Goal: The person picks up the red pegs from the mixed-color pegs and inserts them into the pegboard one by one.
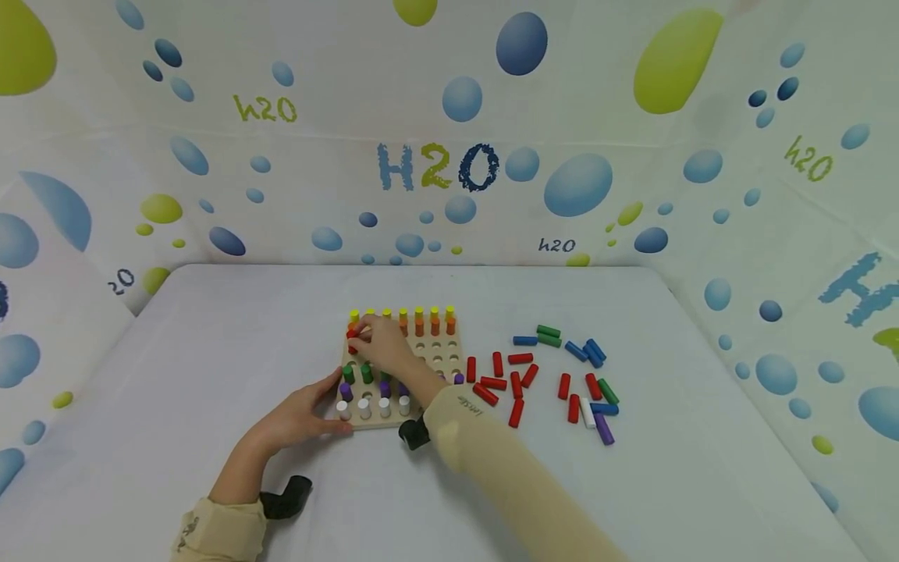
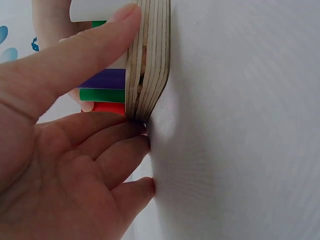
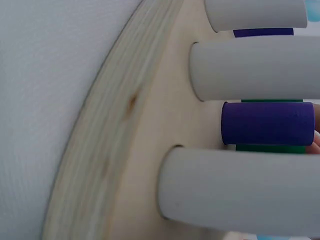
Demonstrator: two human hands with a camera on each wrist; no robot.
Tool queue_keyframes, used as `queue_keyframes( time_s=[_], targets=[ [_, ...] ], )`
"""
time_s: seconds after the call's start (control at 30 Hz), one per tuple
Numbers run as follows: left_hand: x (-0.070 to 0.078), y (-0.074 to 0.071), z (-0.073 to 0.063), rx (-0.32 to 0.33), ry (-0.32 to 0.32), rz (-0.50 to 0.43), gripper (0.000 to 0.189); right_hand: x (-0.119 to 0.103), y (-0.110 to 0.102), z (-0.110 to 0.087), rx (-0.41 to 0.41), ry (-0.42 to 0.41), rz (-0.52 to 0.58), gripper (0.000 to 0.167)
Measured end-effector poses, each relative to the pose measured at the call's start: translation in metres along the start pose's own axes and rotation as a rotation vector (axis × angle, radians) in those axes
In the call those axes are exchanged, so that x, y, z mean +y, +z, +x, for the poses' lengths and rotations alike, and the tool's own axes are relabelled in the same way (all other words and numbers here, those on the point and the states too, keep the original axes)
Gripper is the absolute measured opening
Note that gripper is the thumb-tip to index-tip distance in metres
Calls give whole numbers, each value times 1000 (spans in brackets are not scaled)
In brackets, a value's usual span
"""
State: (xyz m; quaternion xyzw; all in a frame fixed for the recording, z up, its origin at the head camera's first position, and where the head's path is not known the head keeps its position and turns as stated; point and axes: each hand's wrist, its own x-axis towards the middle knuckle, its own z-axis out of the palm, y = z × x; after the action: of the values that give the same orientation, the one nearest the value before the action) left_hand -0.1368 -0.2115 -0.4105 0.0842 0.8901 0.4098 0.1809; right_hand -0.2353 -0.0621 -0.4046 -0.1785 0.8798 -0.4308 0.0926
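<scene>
A wooden pegboard [image 1: 374, 426] lies on the white-covered table, with rows of upright yellow [image 1: 419, 311], orange [image 1: 435, 327], green [image 1: 367, 374], purple [image 1: 346, 392] and white pegs [image 1: 385, 407]. Over its far left part, my right hand [image 1: 389, 349] pinches a red peg [image 1: 352, 336] between thumb and fingers. Whether that peg sits in a hole cannot be made out. My left hand [image 1: 291, 419] grips the board's near left corner, thumb on the near edge and fingers against the left side. White pegs [image 3: 260, 67] and a purple peg [image 3: 267, 123] fill the right wrist view.
Right of the board lie several loose red pegs [image 1: 494, 383]. Farther right are blue pegs [image 1: 524, 341], green pegs [image 1: 548, 331], a white peg [image 1: 587, 413] and a purple peg [image 1: 604, 429]. A patterned cloth [image 1: 323, 179] hangs behind the table.
</scene>
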Motion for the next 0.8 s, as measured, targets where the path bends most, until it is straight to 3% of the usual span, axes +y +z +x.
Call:
queue_keyframes(
  time_s=[0.23,0.47,0.8],
  targets=[
    [0,-1,0,-7,8,8,102,-1,2,0,11,-21,-80,13],
    [1,-4,-3,-3,-3,14,102,-6,2,2,-10,-72,-93,11],
    [4,-3,-2,-17,0,8,102,-2,2,1,15,-42,-120,11]
  ],
)
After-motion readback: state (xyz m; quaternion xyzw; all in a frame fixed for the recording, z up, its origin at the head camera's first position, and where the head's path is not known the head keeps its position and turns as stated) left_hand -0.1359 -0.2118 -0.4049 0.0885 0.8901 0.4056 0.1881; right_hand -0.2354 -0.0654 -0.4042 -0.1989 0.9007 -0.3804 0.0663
